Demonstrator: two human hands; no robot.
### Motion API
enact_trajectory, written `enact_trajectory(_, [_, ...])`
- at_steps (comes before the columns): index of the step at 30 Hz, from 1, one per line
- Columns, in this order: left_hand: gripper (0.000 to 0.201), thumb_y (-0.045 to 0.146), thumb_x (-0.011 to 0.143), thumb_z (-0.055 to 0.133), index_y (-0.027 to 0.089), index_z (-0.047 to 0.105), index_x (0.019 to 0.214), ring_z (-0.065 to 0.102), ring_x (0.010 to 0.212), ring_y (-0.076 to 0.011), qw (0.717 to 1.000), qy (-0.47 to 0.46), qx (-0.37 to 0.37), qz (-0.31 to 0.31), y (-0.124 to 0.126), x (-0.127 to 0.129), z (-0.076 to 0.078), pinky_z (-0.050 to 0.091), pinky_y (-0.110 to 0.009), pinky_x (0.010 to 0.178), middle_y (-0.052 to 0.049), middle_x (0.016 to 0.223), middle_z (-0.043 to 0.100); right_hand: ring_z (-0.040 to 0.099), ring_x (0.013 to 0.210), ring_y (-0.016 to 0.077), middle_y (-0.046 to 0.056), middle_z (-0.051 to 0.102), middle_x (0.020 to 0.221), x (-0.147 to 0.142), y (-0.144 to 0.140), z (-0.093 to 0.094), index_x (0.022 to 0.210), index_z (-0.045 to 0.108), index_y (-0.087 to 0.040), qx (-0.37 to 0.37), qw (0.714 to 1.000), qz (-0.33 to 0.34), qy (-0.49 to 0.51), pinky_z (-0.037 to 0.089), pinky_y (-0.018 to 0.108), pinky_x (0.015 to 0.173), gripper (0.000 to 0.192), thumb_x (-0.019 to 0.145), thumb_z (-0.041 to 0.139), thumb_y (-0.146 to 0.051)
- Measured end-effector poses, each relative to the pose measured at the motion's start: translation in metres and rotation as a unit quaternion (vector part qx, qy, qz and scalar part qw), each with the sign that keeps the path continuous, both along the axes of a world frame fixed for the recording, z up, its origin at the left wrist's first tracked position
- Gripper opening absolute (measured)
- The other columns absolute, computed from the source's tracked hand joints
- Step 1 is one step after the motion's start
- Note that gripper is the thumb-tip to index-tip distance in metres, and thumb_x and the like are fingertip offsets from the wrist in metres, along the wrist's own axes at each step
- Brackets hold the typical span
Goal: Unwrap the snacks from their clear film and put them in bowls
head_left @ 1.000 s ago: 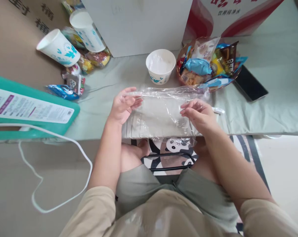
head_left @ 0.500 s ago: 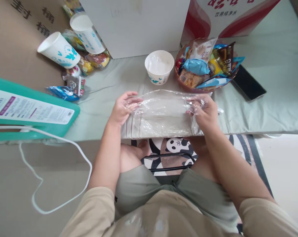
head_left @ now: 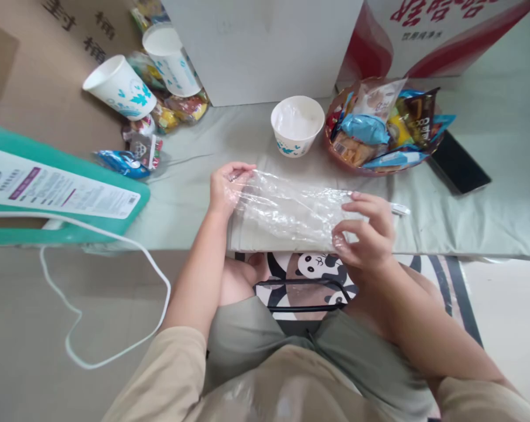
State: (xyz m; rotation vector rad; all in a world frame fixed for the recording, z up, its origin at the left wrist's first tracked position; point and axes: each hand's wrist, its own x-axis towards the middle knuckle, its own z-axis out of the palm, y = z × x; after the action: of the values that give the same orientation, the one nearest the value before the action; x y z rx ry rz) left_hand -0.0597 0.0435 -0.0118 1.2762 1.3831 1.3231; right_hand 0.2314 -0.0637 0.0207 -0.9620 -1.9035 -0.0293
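Observation:
A clear plastic film [head_left: 286, 205], crinkled and see-through, is stretched between my two hands above the front edge of the cloth-covered table [head_left: 194, 193]. My left hand [head_left: 230, 186] is closed on its left end, with some film lying over the fingers. At the other end my right hand [head_left: 368, 228] pinches the film between thumb and index finger, the other fingers curled and a little apart. Whether the film is a sheet or a bag I cannot tell. Just beyond it stands a white paper bowl [head_left: 296, 128] with blue leaf prints and something clear and crumpled inside.
A bowl of wrapped snacks [head_left: 374, 171] and a black phone [head_left: 460, 164] lie to the right. Two paper cups [head_left: 120, 88], snack packets [head_left: 124, 164] and a green container [head_left: 67, 187] with a white cord [head_left: 153, 266] are left. Boxes [head_left: 265, 50] line the back.
My right hand has shifted down and its fingers have opened somewhat, pinching the film's edge. The film now hangs slanted and tauter between the hands. The whole view has shifted slightly.

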Motion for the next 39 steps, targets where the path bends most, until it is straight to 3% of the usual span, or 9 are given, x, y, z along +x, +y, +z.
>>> enact_trajectory(9, [0.057, 0.027, 0.062, 0.088, 0.021, 0.064, 0.113, 0.072, 0.11, -0.0238, 0.996, 0.034, -0.024, -0.076, -0.005, -0.03, -0.004, 0.058, -0.038, 0.095, -0.01, 0.117, 0.075, 0.055, 0.139, 0.0321, 0.007, 0.069, 0.136, 0.009, 0.005, -0.026, 0.08, 0.062, -0.022, -0.164, 0.964, 0.133, -0.165, 0.041, 0.048, 0.109, 0.007, 0.082, 0.055, -0.023])
enact_trajectory(14, [0.052, 0.021, 0.067, 0.083, 0.021, 0.063, 0.115, 0.069, 0.105, -0.0226, 0.981, 0.185, -0.057, 0.012, -0.031, -0.033, 0.008, 0.056, -0.037, 0.093, -0.009, 0.114, 0.074, 0.04, 0.152, 0.0349, 0.004, 0.053, 0.158, 0.0, -0.004, -0.027, 0.074, 0.062, -0.021, -0.232, 0.929, 0.192, -0.217, 0.035, 0.054, 0.117, 0.008, 0.077, 0.055, -0.024])
enact_trajectory(17, [0.039, 0.034, 0.076, 0.077, 0.024, 0.061, 0.11, 0.07, 0.082, -0.0172, 0.98, 0.153, -0.107, 0.075, -0.05, -0.031, 0.02, 0.055, -0.027, 0.069, -0.004, 0.094, 0.073, 0.034, 0.155, 0.0372, 0.003, 0.043, 0.164, -0.006, -0.006, -0.024, 0.074, 0.064, -0.021, -0.27, 0.906, 0.203, -0.253, 0.03, 0.058, 0.12, 0.008, 0.075, 0.057, -0.023])
enact_trajectory(20, [0.04, 0.046, 0.084, 0.069, 0.027, 0.053, 0.116, 0.069, 0.06, -0.0172, 0.965, 0.048, -0.257, -0.007, -0.068, -0.025, 0.032, 0.045, -0.024, 0.049, -0.001, 0.073, 0.07, 0.034, 0.155, 0.0375, 0.001, 0.04, 0.166, -0.009, -0.006, -0.021, 0.076, 0.066, -0.021, -0.295, 0.892, 0.208, -0.272, 0.027, 0.06, 0.121, 0.009, 0.075, 0.058, -0.022])
enact_trajectory(22, [0.05, 0.038, 0.081, 0.071, 0.028, 0.049, 0.124, 0.071, 0.058, -0.0189, 0.944, 0.015, -0.32, -0.079, -0.076, -0.019, 0.038, 0.044, -0.024, 0.047, -0.001, 0.069, 0.07, 0.033, 0.155, 0.0386, 0.001, 0.039, 0.166, -0.01, -0.005, -0.02, 0.077, 0.068, -0.021, -0.307, 0.886, 0.214, -0.276, 0.025, 0.062, 0.122, 0.011, 0.075, 0.058, -0.023])
enact_trajectory(26, [0.058, 0.014, 0.071, 0.065, 0.028, 0.049, 0.125, 0.071, 0.061, -0.0159, 0.965, 0.017, -0.259, -0.027, -0.075, -0.009, 0.04, 0.047, -0.02, 0.051, 0.001, 0.072, 0.069, 0.027, 0.156, 0.0453, 0.0, 0.035, 0.168, -0.011, -0.005, -0.018, 0.075, 0.072, -0.02, -0.319, 0.877, 0.228, -0.278, 0.016, 0.068, 0.122, 0.014, 0.077, 0.059, -0.025])
enact_trajectory(32, [0.016, 0.01, 0.066, 0.051, 0.02, 0.053, 0.079, 0.061, 0.052, -0.008, 0.978, 0.01, -0.206, -0.004, -0.062, -0.011, 0.038, 0.033, -0.017, 0.043, -0.004, 0.078, 0.072, 0.023, 0.157, 0.0479, -0.002, 0.035, 0.168, -0.012, -0.01, -0.015, 0.071, 0.072, -0.02, -0.318, 0.879, 0.228, -0.274, 0.012, 0.074, 0.119, 0.018, 0.079, 0.056, -0.023])
enact_trajectory(36, [0.034, 0.011, 0.065, 0.051, 0.025, 0.055, 0.096, 0.059, 0.047, -0.0099, 0.979, 0.037, -0.199, -0.003, -0.065, -0.011, 0.042, 0.027, -0.019, 0.04, 0.0, 0.078, 0.074, 0.024, 0.156, 0.0487, -0.001, 0.034, 0.169, -0.011, -0.011, -0.015, 0.074, 0.073, -0.02, -0.319, 0.882, 0.216, -0.271, 0.015, 0.076, 0.116, 0.019, 0.08, 0.056, -0.024])
enact_trajectory(39, [0.028, 0.014, 0.069, 0.052, 0.025, 0.055, 0.095, 0.07, 0.062, -0.0122, 0.973, 0.027, -0.223, -0.051, -0.07, -0.01, 0.046, 0.04, -0.018, 0.05, 0.0, 0.082, 0.075, 0.023, 0.156, 0.0508, 0.0, 0.034, 0.169, -0.012, -0.011, -0.012, 0.076, 0.074, -0.02, -0.324, 0.879, 0.21, -0.279, 0.017, 0.078, 0.114, 0.02, 0.081, 0.056, -0.025])
